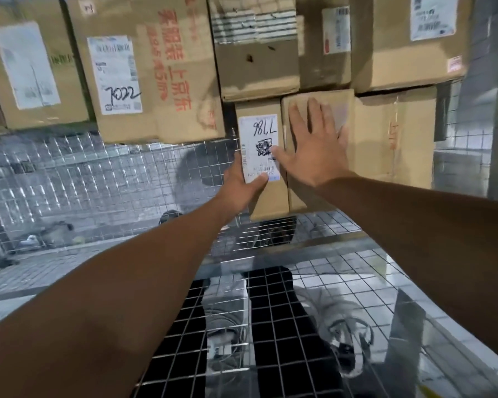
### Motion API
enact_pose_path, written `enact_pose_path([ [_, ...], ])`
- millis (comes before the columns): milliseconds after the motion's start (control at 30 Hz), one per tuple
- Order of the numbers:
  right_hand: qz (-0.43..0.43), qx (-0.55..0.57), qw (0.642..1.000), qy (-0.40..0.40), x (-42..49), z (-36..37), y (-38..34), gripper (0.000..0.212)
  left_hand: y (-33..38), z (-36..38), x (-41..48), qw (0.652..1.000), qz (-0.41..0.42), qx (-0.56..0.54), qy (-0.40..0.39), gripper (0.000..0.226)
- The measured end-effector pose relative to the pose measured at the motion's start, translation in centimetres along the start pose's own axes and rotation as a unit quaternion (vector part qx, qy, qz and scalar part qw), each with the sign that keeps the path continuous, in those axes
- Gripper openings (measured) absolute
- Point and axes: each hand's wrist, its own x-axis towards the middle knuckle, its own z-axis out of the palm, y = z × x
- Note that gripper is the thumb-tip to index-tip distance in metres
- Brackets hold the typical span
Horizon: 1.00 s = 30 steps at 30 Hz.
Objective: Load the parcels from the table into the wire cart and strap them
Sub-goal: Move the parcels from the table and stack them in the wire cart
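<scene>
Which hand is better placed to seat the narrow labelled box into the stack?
Left. The left hand grips the narrow labelled box; the right hand lies flat on the neighbouring box.

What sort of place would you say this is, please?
Likely a parcel depot or courier loading area: stacked brown cardboard boxes, white printed shipping labels with handwritten numbers, and a silver wire-mesh cart.
</scene>
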Motion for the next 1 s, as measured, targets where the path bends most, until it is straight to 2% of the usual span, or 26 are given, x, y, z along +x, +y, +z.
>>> enact_pose_path([
  [133,0.005,-0.003,0.999,-0.054,-2.8,-4.3,0.1,0.086,3.0,-1.8,-5.0,0.998,-0.049,0.029,0.02,0.099],
  [300,0.059,0.036,0.997,-0.047,-11.3,-16.0,-0.9,0.081,10.1,-5.1,-16.6,0.991,0.017,0.127,0.02,0.085],
  [367,0.083,0.071,0.994,0.0,-16.0,-20.9,-1.7,0.077,13.9,-5.9,-21.6,0.984,0.075,0.162,0.025,0.08],
  [433,0.12,0.104,0.984,0.08,-21.0,-24.9,-2.6,0.075,17.8,-6.5,-26.3,0.971,0.147,0.186,0.007,0.076],
  [533,0.191,0.174,0.946,0.195,-29.7,-28.9,-4.4,0.071,22.2,-6.1,-32.8,0.933,0.245,0.262,-0.037,0.079],
  [600,0.26,0.26,0.887,0.279,-37.8,-29.9,-5.5,0.068,23.9,-4.2,-38.1,0.9,0.31,0.298,-0.07,0.073],
  [700,0.369,0.323,0.788,0.373,-50.7,-28.2,-8.2,0.066,23.9,-0.5,-45.4,0.847,0.379,0.35,-0.125,0.061],
  [767,0.454,0.357,0.713,0.397,-60.2,-25.0,-10.8,0.069,21.4,3.1,-50.4,0.805,0.404,0.378,-0.212,0.054],
  [800,0.497,0.361,0.676,0.407,-64.8,-23.2,-11.9,0.07,19.6,5.3,-53.0,0.781,0.402,0.398,-0.263,0.06],
  [867,0.58,0.353,0.6,0.424,-73.6,-19.3,-14.4,0.069,15.3,8.9,-58.1,0.719,0.402,0.448,-0.347,0.072],
  [1000,0.719,0.338,0.42,0.439,-88.7,-11.4,-22.4,0.066,3.4,13.1,-68.6,0.556,0.399,0.522,-0.509,0.067],
])
